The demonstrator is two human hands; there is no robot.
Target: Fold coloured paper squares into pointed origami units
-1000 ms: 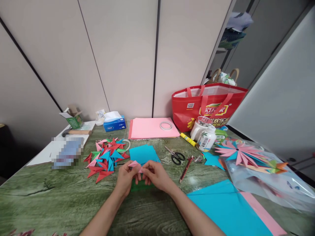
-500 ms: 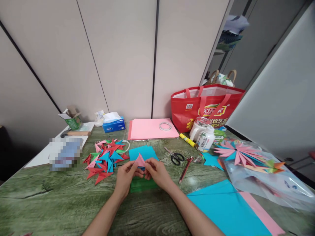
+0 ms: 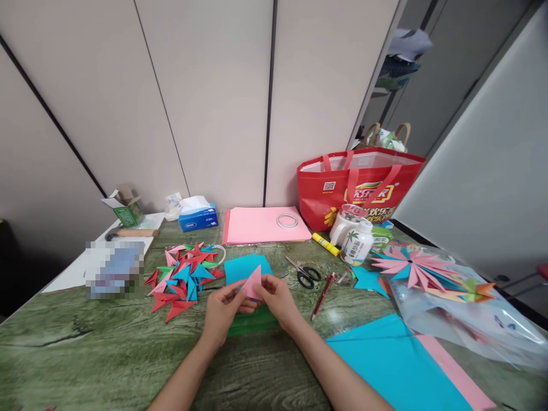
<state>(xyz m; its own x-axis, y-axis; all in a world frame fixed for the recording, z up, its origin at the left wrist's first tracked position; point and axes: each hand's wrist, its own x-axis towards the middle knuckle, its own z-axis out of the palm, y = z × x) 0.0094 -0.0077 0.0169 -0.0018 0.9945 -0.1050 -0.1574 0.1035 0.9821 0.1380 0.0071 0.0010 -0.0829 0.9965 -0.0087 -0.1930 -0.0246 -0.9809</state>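
A small pink folded paper triangle [image 3: 253,282] is pinched between both hands, its point upward. My left hand [image 3: 225,302] grips its lower left side, with thumb and fingers closed on it. At the right edge, my right hand [image 3: 277,298] holds it between thumb and fingers. Just beneath the hands lie green paper squares [image 3: 252,324], partly covered. Blue paper [image 3: 240,266] lies flat right behind them. To the left is a heap of folded paper pieces [image 3: 188,277] in red, blue, pink and green.
Scissors [image 3: 305,272] and a red pencil [image 3: 323,295] lie right of the hands. Behind are pink sheets [image 3: 265,225], a glue stick [image 3: 325,244], a white bottle [image 3: 358,242] and a red bag [image 3: 321,188]. Large blue paper [image 3: 398,365] covers the front right; a tissue box [image 3: 198,218] stands back left.
The pink paper has turned in my fingers, so its point has swung to the right and a broader face shows. Both hands have shifted slightly right.
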